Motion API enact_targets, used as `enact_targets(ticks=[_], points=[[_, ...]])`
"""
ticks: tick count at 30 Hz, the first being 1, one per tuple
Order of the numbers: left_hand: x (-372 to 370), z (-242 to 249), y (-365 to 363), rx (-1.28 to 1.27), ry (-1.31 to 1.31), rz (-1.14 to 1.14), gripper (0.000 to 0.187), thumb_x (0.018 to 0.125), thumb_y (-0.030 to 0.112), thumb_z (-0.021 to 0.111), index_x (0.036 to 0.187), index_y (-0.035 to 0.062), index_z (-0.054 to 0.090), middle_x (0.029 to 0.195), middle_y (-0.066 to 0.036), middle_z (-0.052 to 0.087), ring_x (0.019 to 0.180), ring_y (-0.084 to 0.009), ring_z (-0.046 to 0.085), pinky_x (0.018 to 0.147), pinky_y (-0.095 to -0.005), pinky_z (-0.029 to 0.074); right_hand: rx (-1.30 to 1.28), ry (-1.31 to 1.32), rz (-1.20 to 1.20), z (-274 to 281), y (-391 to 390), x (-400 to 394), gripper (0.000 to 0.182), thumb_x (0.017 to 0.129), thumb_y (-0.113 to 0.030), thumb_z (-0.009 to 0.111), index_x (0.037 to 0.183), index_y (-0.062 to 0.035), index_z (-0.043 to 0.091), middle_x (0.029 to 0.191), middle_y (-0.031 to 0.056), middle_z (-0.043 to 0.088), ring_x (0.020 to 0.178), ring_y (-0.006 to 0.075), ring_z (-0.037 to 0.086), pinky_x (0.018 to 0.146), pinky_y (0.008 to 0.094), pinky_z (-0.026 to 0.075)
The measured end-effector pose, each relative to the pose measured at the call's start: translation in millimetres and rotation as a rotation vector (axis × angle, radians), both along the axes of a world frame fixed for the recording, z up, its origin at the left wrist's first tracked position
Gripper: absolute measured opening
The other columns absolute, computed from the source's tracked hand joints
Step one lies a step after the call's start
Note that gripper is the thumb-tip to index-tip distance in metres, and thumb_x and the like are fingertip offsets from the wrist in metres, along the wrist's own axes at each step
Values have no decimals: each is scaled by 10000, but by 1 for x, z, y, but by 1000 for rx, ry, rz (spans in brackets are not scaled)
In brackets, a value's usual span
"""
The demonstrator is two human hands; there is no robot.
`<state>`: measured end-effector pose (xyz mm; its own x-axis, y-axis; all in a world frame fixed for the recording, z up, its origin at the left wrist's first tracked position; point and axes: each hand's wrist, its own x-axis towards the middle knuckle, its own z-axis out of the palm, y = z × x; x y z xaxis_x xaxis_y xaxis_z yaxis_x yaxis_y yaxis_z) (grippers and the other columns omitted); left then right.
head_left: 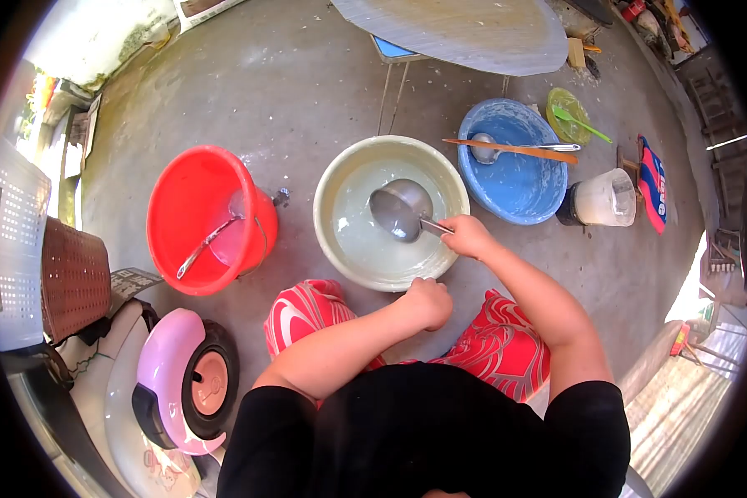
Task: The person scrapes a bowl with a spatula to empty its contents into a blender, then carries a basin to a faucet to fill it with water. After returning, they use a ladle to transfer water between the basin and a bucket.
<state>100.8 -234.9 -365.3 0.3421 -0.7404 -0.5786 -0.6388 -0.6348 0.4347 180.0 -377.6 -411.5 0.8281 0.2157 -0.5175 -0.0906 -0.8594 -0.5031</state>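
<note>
A metal ladle (397,217) with a large round bowl dips into the pale green basin (326,246), which holds clear, faintly cloudy liquid. My right hand (471,238) is closed around the ladle's handle, over the basin's right rim. At the near rim, my left hand (427,303) is curled into a fist, and its fingers hide whatever may be in them. Right of the basin stands a blue basin (519,187) with whitish smears inside. A wooden stick (506,149) lies across its top beside a second ladle (484,149).
A red bucket (178,241) holding a long-handled utensil stands to the left. Behind are a round table (473,37) and a yellow-green bowl (568,116) with a green spoon. A whitish container (604,199) stands right. Near my left side are a purple-fendered wheel (174,382) and a brown basket (75,282).
</note>
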Motion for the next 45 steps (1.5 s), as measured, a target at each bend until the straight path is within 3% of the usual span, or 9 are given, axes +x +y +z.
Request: enact_targets(ticks=[1,4,7,13,21,27,32,38,45], points=[[0,0,0,0,0,-1,307,781,296,567,963,51,602,988,-108,570,928,-267,542,757,-385,443,202,304,-250,13,0,0,357,781,-76,521,1136,-44,543,648,77,576,483,120,529,404,247,420],[1,-1,1,2,8,-5,306,784,300,567,962,54,604,989,-109,569,939,-268,542,760,-384,443,456,548,-410,38,-14,-7,369,788,-88,547,1150,-21,524,623,33,550,428,57,463,356,189,358],[1,-5,1,10,23,13,305,786,304,567,975,67,600,993,-111,568,952,-270,539,762,-387,443,580,610,-545,63,-28,-22,388,785,-74,532,1167,-12,505,628,45,556,433,72,468,368,194,362],[6,-7,2,24,52,-64,313,799,320,546,989,75,583,1013,-129,562,935,-306,544,774,-406,447,844,611,-736,116,-70,-50,443,785,-45,562,1211,4,449,653,58,564,469,63,482,364,181,350],[15,-5,1,55,30,-56,342,813,332,517,1004,51,551,1032,-157,548,959,-333,531,792,-416,445,1005,280,-1001,180,-151,-91,442,758,-45,579,1182,14,469,665,57,562,476,59,480,371,173,351],[20,-8,0,104,72,-35,324,823,328,502,1002,61,542,1034,-164,542,975,-333,520,813,-412,433,868,-107,-1188,210,-221,-104,447,728,0,536,1169,29,471,656,59,555,472,66,479,378,186,359],[22,-6,-3,124,74,-36,328,826,331,496,1008,62,538,1042,-159,540,985,-328,515,819,-411,430,533,-404,-1290,204,-285,-103,387,704,25,499,1090,45,515,633,49,537,456,74,468,380,203,361],[21,-11,-4,139,75,-29,329,830,332,487,1017,65,534,1060,-153,533,993,-325,511,826,-407,427,281,-529,-1323,175,-338,-101,289,659,51,490,935,55,576,563,44,506,407,88,443,360,218,340],[20,-15,-2,137,67,-28,332,829,330,488,1019,61,533,1061,-152,532,995,-322,509,829,-407,425,161,-582,-1386,161,-363,-108,359,637,50,488,980,33,594,536,39,493,390,91,436,342,226,318]])
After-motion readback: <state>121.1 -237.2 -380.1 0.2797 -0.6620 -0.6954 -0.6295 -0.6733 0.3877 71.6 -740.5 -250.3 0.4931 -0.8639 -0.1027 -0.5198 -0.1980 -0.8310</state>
